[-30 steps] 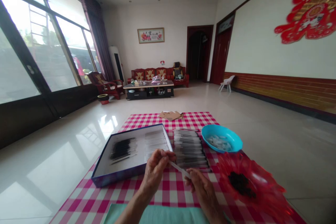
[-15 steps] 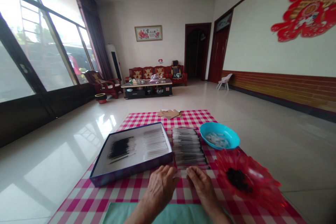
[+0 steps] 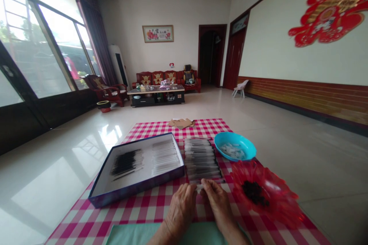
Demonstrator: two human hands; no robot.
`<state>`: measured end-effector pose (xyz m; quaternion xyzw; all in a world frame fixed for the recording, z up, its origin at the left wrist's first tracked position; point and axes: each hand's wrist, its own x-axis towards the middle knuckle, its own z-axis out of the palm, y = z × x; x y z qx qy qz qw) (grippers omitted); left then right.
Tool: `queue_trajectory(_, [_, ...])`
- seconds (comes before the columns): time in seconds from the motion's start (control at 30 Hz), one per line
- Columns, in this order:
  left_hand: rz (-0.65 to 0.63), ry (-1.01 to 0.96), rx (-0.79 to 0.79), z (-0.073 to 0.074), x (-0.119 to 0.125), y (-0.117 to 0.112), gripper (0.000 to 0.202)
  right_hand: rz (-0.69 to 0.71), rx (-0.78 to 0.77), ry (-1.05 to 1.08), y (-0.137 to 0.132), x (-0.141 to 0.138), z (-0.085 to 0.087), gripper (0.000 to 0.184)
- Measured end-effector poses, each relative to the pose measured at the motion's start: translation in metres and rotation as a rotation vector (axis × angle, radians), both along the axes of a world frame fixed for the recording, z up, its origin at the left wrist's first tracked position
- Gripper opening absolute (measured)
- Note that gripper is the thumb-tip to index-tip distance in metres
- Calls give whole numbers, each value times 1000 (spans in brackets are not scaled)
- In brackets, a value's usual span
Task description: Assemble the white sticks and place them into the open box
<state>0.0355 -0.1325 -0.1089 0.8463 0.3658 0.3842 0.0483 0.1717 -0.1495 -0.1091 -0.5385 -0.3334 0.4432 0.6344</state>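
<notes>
My left hand (image 3: 181,203) and my right hand (image 3: 215,199) are closed in pinches, fingertips almost meeting. Between them shows a short pale, translucent bit of a pen (image 3: 199,187); the fingers hide the remainder. Just beyond my fingers lies a row of clear pens with dark insides (image 3: 202,159). To the left, a shallow dark-blue box (image 3: 138,191) with a white inside holds a bunch of thin black refills (image 3: 125,162) and a stack of clear pen barrels (image 3: 165,156). A blue bowl (image 3: 250,148) on the right contains small translucent pieces (image 3: 233,151).
Nearest on the right, a red petal-shaped bowl (image 3: 280,187) holds small black parts (image 3: 255,193). A green cloth (image 3: 129,234) lies at the near edge of the checked tablecloth (image 3: 143,214). Cardboard scraps (image 3: 181,123) sit at its far end.
My hands have drawn closer together, with the pale piece still between their fingertips. The whole view has shifted slightly, moving the scene left.
</notes>
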Motion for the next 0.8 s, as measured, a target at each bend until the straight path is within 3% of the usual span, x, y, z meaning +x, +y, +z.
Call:
queue_trajectory(0.1, [-23,-69,-142,0,0,-1,19,20,4,22,-1,1,2,32])
queue_trajectory(0.17, [-36,-142,-330,3,1,-1,17,36,3,17,-3,1,6,31])
queue_trajectory(0.27, [-78,-367,-724,7,3,2,11,43,21,-42,-6,2,13,32])
queue_trajectory(0.37, [-272,-658,-1241,11,-2,10,17,55,51,-99,-7,4,17,31])
queue_trajectory(0.43, [-403,-735,-1540,13,-8,15,24,89,69,-119,-8,5,17,29])
queue_trajectory(0.5, [-458,-728,-1692,14,-14,19,28,137,92,-127,-9,6,16,27])
queue_trajectory(0.57, [-463,-732,-1693,13,-15,19,30,181,112,-95,-9,5,15,27])
queue_trajectory(0.63, [-448,-755,-1579,11,-11,17,30,209,96,-12,-9,4,16,29])
queue_trajectory(0.7, [-385,-732,-1332,9,-5,14,30,220,51,78,-8,2,16,31])
queue_trajectory(0.8, [-177,-528,-862,8,1,8,24,210,16,119,-6,0,13,31])
